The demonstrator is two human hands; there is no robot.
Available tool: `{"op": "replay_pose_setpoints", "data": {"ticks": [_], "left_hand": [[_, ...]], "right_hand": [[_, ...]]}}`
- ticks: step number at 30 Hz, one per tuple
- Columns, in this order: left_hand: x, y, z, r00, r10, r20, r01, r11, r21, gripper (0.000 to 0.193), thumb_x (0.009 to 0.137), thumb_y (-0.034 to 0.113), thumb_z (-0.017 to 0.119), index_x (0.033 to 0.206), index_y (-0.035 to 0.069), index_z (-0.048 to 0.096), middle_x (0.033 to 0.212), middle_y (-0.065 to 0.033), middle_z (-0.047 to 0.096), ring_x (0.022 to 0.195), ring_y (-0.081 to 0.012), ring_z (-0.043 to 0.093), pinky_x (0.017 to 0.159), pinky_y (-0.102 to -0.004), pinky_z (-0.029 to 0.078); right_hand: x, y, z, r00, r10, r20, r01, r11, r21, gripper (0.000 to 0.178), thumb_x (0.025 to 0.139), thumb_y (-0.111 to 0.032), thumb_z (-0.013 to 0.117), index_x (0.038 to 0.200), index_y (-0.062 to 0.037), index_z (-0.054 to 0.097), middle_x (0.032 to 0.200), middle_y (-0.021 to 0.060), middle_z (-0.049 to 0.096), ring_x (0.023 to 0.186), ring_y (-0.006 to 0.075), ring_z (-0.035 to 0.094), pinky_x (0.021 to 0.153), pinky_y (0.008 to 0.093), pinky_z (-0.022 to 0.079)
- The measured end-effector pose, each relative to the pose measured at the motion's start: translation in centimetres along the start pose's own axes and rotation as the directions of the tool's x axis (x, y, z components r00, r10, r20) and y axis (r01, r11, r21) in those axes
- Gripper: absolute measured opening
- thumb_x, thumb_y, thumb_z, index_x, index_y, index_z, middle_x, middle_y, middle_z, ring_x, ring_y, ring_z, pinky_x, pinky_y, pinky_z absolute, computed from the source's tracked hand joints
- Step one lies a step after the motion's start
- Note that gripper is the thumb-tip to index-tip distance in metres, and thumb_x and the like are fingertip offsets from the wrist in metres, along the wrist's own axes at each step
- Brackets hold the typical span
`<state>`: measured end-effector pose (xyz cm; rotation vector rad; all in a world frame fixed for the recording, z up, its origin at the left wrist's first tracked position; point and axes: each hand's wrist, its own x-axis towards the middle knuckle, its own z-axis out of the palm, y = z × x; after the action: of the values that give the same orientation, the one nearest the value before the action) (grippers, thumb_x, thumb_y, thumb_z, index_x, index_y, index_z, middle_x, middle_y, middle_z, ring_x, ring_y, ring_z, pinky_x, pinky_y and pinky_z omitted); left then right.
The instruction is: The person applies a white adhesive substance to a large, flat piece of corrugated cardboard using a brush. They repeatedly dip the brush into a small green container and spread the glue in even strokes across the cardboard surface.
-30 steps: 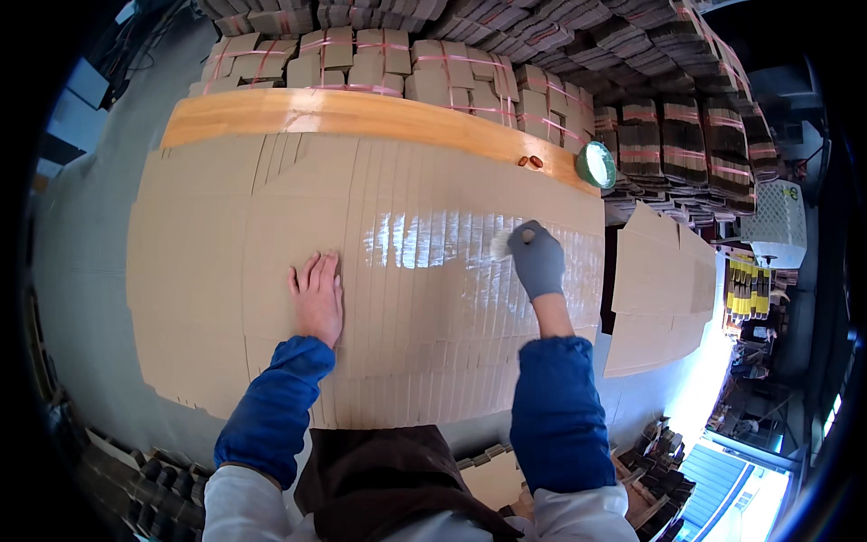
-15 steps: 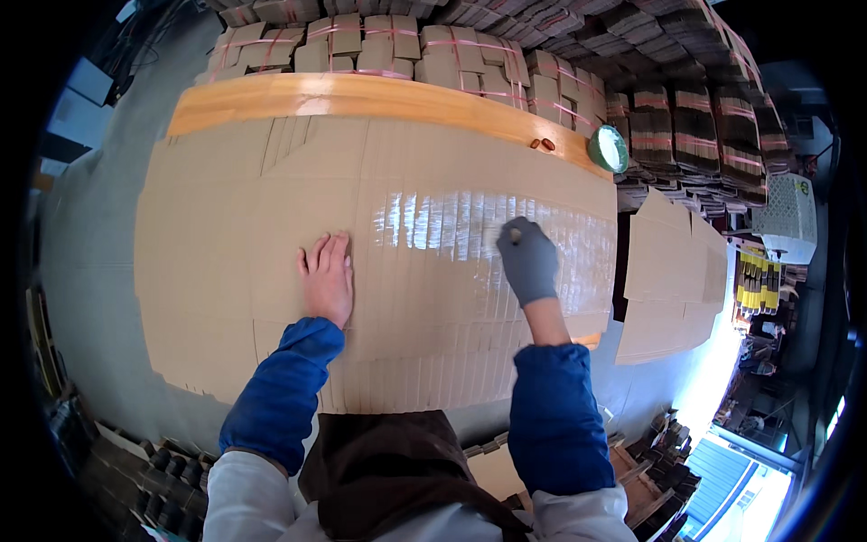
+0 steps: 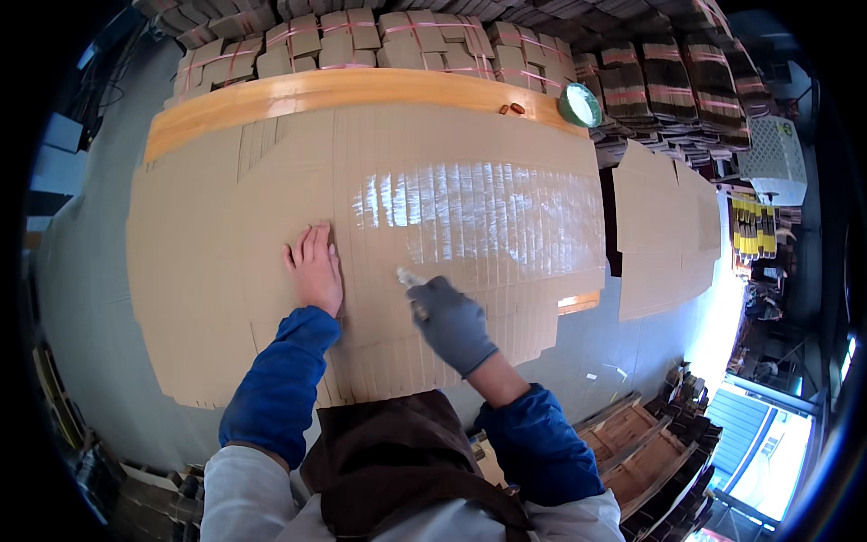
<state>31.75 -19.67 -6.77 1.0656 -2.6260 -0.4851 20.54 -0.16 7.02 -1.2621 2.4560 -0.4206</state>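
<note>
A big cardboard sheet (image 3: 208, 235) lies on the wooden surface (image 3: 343, 88). On this sheet the left hand (image 3: 316, 274) rests flat, fingers slightly apart. The right hand (image 3: 450, 327), gloved in grey, is clamped on a brush (image 3: 406, 276) at the sheet's middle. A shiny white coating (image 3: 488, 208) covers the sheet's far right part; a green bowl (image 3: 565, 110) stands beyond its far edge.

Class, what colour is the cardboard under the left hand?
Light brown; the head view shows the cardboard best.
</note>
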Motion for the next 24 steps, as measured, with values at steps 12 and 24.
{"op": "replay_pose_setpoints", "data": {"ticks": [12, 24], "left_hand": [[-0.1, -0.4, 0.2, 0.999, 0.01, -0.033, -0.009, 0.999, 0.045, 0.038, 0.101, 0.016, 0.045, 0.139, 0.013, 0.047, 0.138, -0.0069, 0.052, 0.136, -0.0269, 0.039, 0.117, -0.0533, 0.02], [-0.1, -0.3, 1.0, 0.997, 0.045, -0.065, -0.044, 0.999, 0.016, 0.039, 0.101, 0.015, 0.044, 0.14, 0.013, 0.045, 0.139, -0.0072, 0.052, 0.136, -0.0279, 0.041, 0.116, -0.0517, 0.022]], "right_hand": [[-5.0, 7.6, -2.1, 0.944, 0.301, -0.136, -0.308, 0.951, -0.038, 0.021, 0.089, -0.008, 0.057, 0.107, -0.0124, 0.067, 0.111, 0.0095, 0.064, 0.085, 0.0294, 0.067, 0.072, 0.0431, 0.058], [-7.0, 6.7, 1.0, 0.995, 0.034, -0.089, -0.029, 0.998, 0.053, 0.026, 0.089, -0.01, 0.058, 0.113, -0.0145, 0.067, 0.118, 0.012, 0.064, 0.096, 0.0316, 0.067, 0.078, 0.0407, 0.057]]}}
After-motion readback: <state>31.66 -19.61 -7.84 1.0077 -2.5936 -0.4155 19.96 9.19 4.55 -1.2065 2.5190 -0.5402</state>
